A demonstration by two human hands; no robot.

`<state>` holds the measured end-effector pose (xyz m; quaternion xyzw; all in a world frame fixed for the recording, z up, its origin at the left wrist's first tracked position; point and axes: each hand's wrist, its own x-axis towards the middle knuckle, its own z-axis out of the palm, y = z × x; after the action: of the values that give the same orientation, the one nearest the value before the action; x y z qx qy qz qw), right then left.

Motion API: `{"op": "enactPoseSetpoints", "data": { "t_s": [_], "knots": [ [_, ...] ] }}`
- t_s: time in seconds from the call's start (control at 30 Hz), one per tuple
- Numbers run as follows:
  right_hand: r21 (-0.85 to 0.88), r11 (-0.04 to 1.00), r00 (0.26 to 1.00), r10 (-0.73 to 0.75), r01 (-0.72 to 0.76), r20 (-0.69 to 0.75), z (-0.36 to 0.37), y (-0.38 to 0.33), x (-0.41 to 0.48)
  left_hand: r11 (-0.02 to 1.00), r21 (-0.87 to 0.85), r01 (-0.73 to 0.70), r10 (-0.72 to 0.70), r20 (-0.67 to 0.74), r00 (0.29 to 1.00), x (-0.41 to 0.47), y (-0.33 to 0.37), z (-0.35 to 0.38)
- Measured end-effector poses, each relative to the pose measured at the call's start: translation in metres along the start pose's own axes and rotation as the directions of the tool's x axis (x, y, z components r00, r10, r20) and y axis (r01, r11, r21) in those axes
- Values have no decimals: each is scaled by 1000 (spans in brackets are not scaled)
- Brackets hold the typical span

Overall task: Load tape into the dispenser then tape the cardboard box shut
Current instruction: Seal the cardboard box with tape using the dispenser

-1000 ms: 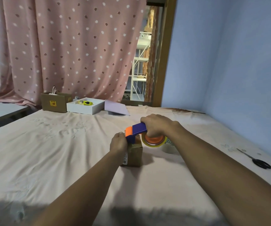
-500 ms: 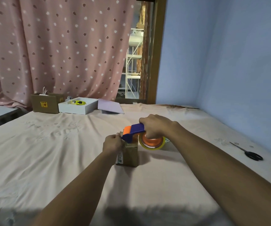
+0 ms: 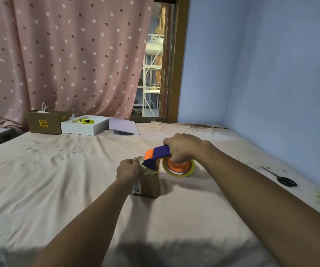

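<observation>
A small brown cardboard box [image 3: 150, 185] with a white label stands in the middle of the cloth-covered table [image 3: 59, 189]. My left hand [image 3: 128, 169] grips its top left edge. My right hand [image 3: 184, 148] is closed on the blue and orange tape dispenser [image 3: 156, 157], whose front end rests on top of the box. The roll of clear tape [image 3: 179, 167] on its orange hub hangs off the box's right side, partly hidden by my fingers.
Black scissors [image 3: 284, 179] lie at the right near the blue wall. At the far left stand a brown carton [image 3: 44, 123], a white tray [image 3: 85, 127] holding a yellow item, and a lilac sheet [image 3: 123, 126]. A dotted pink curtain hangs behind.
The dispenser has tilted, its front end dipping onto the box top. My left hand has shifted slightly on the box's edge. The camera view has turned a little right.
</observation>
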<state>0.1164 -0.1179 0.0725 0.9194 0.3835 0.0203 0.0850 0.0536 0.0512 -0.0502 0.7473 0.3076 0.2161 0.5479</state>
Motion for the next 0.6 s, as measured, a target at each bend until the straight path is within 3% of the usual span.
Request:
{"op": "enactPoseSetpoints", "data": {
  "t_s": [0.6],
  "knots": [
    [0, 999, 998, 40, -40, -45, 14, 42, -33, 998, 57, -19, 19, 5, 1000, -9, 3, -1]
  ]
}}
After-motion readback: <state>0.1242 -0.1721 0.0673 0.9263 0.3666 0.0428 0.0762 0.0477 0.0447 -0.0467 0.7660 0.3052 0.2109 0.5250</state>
